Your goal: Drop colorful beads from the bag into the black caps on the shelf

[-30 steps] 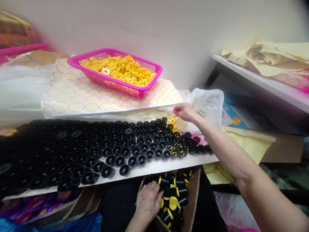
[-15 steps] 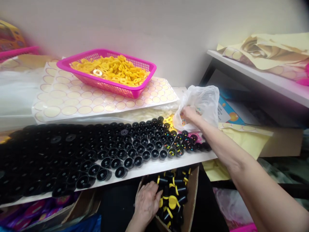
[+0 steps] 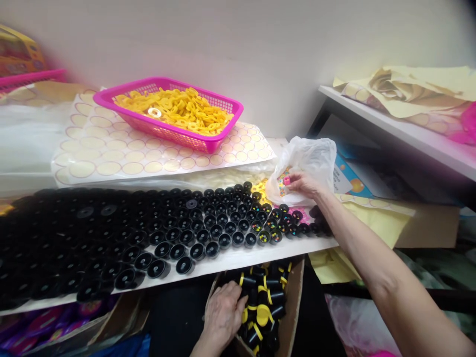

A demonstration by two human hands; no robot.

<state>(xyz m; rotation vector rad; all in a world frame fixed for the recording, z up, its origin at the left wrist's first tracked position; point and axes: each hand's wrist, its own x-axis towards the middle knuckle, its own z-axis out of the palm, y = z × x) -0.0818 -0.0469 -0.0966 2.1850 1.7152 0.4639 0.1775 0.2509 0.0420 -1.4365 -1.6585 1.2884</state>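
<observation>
My right hand (image 3: 303,184) pinches a small pink cup (image 3: 286,181) at the mouth of a white plastic bag (image 3: 316,156). Tiny multicoloured beads (image 3: 283,174) lie inside that bag. My left hand (image 3: 225,310) is curled over the left wall of a cardboard box (image 3: 295,307), its fingertips beside black containers with yellow caps (image 3: 275,296). Rows of open black cups (image 3: 199,250) stand upright on the white table. Several cups near the right end hold coloured beads (image 3: 264,237); the others around them show bare bottoms.
Behind the cups, a pink basket (image 3: 211,144) of yellow plastic pieces (image 3: 178,111) sits on sheets of round stickers (image 3: 85,168). At right is a shelf (image 3: 394,121) with paper on it. Purple items (image 3: 55,322) fill a box at lower left.
My right hand has drawn back from inside the bag to its mouth, and the pink cup now shows in its fingers. The left hand stays at the box.
</observation>
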